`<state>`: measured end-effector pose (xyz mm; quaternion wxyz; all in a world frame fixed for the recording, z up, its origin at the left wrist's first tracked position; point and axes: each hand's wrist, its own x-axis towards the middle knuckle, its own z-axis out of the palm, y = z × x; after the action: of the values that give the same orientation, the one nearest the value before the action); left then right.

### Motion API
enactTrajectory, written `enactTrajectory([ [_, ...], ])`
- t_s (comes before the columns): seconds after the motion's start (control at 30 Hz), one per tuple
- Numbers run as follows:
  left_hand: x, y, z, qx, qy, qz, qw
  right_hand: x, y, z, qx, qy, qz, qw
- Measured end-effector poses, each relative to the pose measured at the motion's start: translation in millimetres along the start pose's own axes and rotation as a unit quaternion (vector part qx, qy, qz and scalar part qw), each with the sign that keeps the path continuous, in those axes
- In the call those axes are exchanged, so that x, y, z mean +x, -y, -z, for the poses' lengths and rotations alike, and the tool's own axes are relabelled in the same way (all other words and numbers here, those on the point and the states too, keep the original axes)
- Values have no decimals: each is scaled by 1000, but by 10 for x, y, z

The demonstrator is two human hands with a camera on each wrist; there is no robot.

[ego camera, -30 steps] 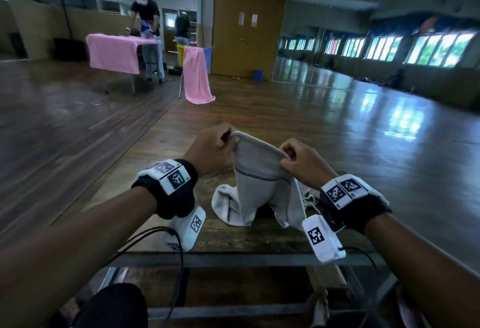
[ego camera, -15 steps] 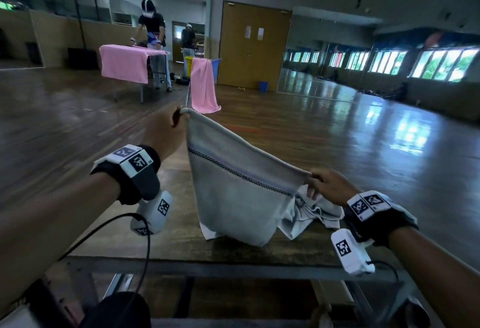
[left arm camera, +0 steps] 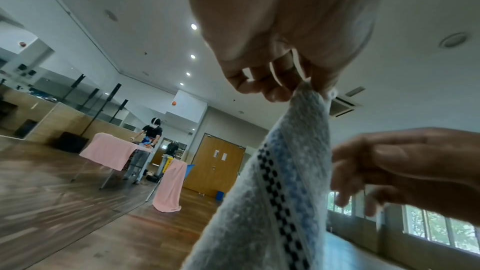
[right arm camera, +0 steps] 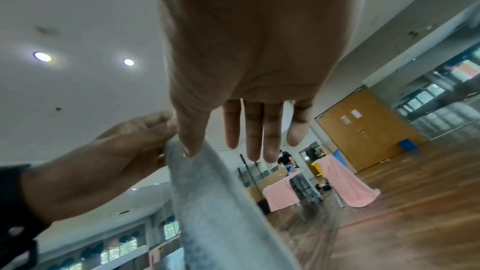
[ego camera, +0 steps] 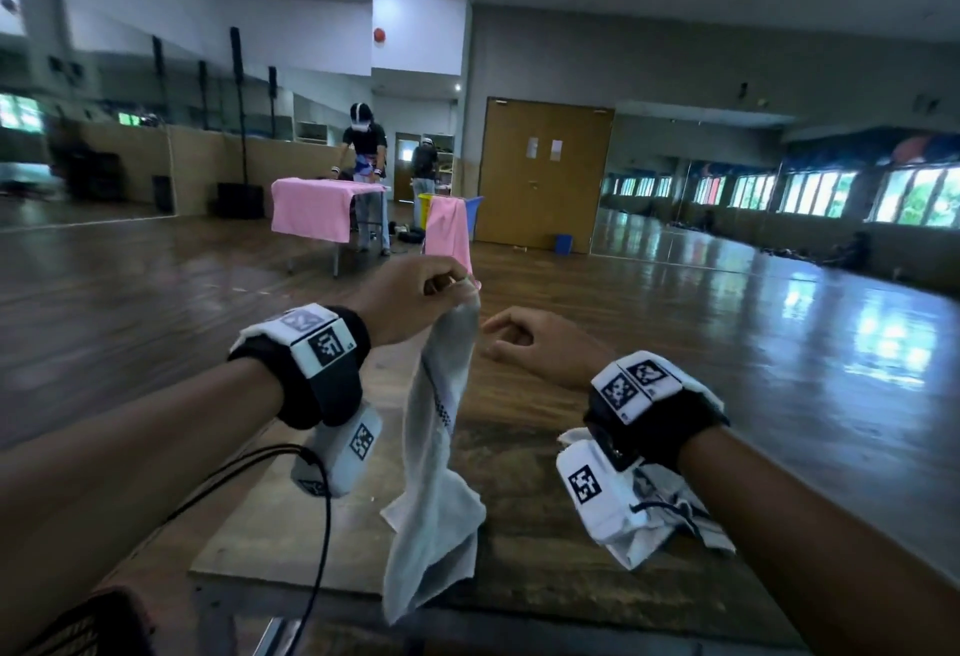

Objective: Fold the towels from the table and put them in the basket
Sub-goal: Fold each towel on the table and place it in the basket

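Note:
A grey towel with a dark checked stripe hangs in a narrow strip above the wooden table; its lower end bunches near the front edge. My left hand pinches its top corner, seen close in the left wrist view, where the left hand holds the towel. My right hand hovers just right of the towel's top, fingers relaxed and holding nothing. In the right wrist view the right hand's thumb lies against the towel. A second crumpled towel lies under my right wrist. No basket is in view.
A wide wooden floor spreads beyond the table. Far back, a person stands at a pink-covered table, with a pink cloth over a stand beside it. Closed wooden double doors are behind.
My right hand has let go of its corner and moved up and left toward the left hand. The towel, held spread between both hands before, now hangs narrow from the left hand alone.

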<state>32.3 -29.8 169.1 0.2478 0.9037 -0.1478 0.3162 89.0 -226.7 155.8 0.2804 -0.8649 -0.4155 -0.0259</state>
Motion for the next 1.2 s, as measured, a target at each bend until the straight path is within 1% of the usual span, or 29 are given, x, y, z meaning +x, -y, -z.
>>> enactTrajectory([
  [0.13, 93, -139, 213, -21, -44, -18, 999, 118, 193, -47, 46, -18, 48, 998],
  [0.2, 111, -157, 352, -33, -59, -23, 997, 117, 170, -57, 70, -28, 46, 996],
  [0.27, 126, -140, 475, -51, -67, -14, 996, 94, 144, -70, 120, -32, 34, 992],
  [0.3, 131, -129, 518, -62, -64, -9, 996, 86, 144, -74, 147, -31, 29, 988],
  [0.37, 139, -130, 553, -75, -35, -7, 997, 67, 189, -68, 187, -37, 34, 981],
  [0.43, 137, -160, 532, -73, -1, -13, 997, 67, 247, -45, 210, -55, 40, 975],
  [0.47, 131, -178, 510, -69, 6, -16, 997, 63, 275, -27, 211, -62, 41, 975],
  [0.53, 115, -212, 467, -50, -3, -23, 998, 36, 316, 5, 213, -71, 49, 973],
  [0.6, 105, -229, 437, -34, -26, -33, 999, 0, 321, 37, 215, -74, 54, 972],
  [0.67, 105, -238, 426, -20, -59, -42, 997, -42, 288, 68, 209, -67, 48, 974],
  [0.73, 118, -226, 458, -19, -101, -36, 994, -106, 216, 105, 199, -55, 37, 978],
  [0.83, 123, -187, 581, -21, -161, -7, 987, -236, 8, 171, 123, -38, 19, 991],
  [0.87, 118, -167, 630, -7, -169, -3, 986, -287, -67, 200, 94, -30, 11, 995],
  [0.97, 77, -133, 731, 21, -164, -3, 986, -440, -271, 322, 18, -12, -23, 1000],
  [1.07, 64, -124, 802, 29, -189, -1, 982, -542, -354, 517, -52, -29, -39, 997],
  [1.2, 125, -163, 1002, 37, -227, 12, 973, -615, -285, 960, -85, -101, -25, 991],
])
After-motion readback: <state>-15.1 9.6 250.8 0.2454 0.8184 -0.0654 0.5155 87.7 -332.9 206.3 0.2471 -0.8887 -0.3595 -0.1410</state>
